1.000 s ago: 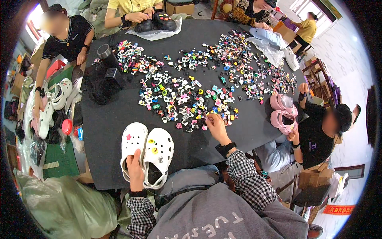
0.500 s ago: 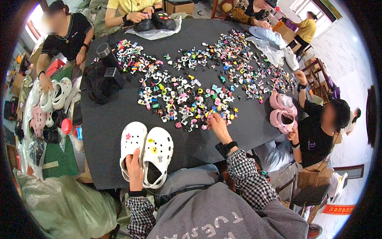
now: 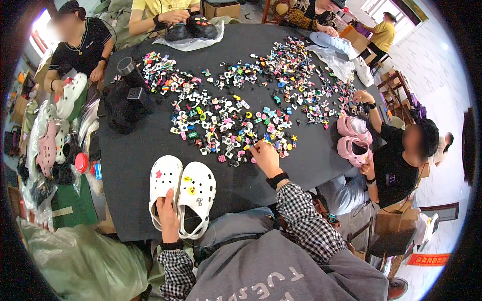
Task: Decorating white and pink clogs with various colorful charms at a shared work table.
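Note:
Two white clogs (image 3: 197, 193) lie side by side on the black table near me, toes pointing away. The left clog (image 3: 166, 175) carries a red star charm, while the right one bears yellow charms and a letter-shaped charm. My left hand (image 3: 168, 215) is closed on the left clog at its foot opening, thumb on the upper. My right hand (image 3: 266, 159) reaches to the near edge of a large spread of colourful shoe charms (image 3: 233, 125). Its fingers are bent together among the charms; whatever is between the fingertips is too small to make out.
Pink clogs (image 3: 354, 140) stand at the table's right edge beside a seated person. A black metal device (image 3: 135, 75) and dark fabric lie at the left. Other people handle black shoes (image 3: 193, 29) and wrapped blue shoes (image 3: 329, 41) at the far side; another lifts a white clog (image 3: 72, 96).
My right hand has shifted slightly left within the charms. At the left, a person has raised a white clog. The right-hand person's arm has moved toward the charms. My left hand stays on the clog.

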`<state>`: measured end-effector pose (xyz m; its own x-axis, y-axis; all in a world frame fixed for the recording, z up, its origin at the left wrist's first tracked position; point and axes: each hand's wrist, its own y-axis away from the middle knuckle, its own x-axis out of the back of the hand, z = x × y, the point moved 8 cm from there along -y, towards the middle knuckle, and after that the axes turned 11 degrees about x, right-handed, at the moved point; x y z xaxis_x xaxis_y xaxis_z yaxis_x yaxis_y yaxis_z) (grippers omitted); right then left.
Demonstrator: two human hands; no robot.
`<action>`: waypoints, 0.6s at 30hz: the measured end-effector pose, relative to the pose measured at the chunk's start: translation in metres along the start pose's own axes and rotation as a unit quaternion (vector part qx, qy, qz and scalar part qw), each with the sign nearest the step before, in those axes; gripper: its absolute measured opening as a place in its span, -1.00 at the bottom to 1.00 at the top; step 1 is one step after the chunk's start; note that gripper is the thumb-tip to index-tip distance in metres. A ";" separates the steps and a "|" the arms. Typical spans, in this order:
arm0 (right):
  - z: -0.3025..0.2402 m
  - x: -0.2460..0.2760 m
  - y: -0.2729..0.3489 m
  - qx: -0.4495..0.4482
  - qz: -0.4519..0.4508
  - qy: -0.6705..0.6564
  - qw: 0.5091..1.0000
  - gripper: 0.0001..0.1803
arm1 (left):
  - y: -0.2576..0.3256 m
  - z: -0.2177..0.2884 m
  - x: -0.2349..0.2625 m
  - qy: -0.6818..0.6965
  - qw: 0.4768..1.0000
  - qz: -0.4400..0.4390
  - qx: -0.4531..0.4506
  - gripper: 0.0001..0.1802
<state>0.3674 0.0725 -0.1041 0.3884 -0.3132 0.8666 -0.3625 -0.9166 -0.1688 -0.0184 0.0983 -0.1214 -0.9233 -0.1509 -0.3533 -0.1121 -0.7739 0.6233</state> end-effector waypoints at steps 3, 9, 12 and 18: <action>0.013 0.000 0.003 -0.034 0.001 -0.076 0.997 -0.74 | 0.000 0.001 0.005 -0.022 0.998 0.049 -0.013 -0.83; 0.015 0.003 0.003 -0.056 -0.019 -0.166 0.984 -0.77 | 0.002 0.001 0.001 0.022 0.999 0.037 -0.009 -0.79; 0.020 0.000 0.004 -0.065 -0.026 -0.159 0.985 -0.77 | 0.001 0.001 0.003 0.012 0.999 0.030 -0.006 -0.77; 0.017 -0.001 0.005 -0.028 -0.027 -0.117 0.992 -0.78 | 0.002 -0.001 0.004 0.013 0.999 0.032 0.011 -0.76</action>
<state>0.3793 0.0637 -0.1140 0.5919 -0.3195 0.7400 -0.3805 -0.9201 -0.0929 -0.0223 0.0952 -0.1224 -0.9194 -0.2154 -0.3292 -0.0608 -0.7490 0.6597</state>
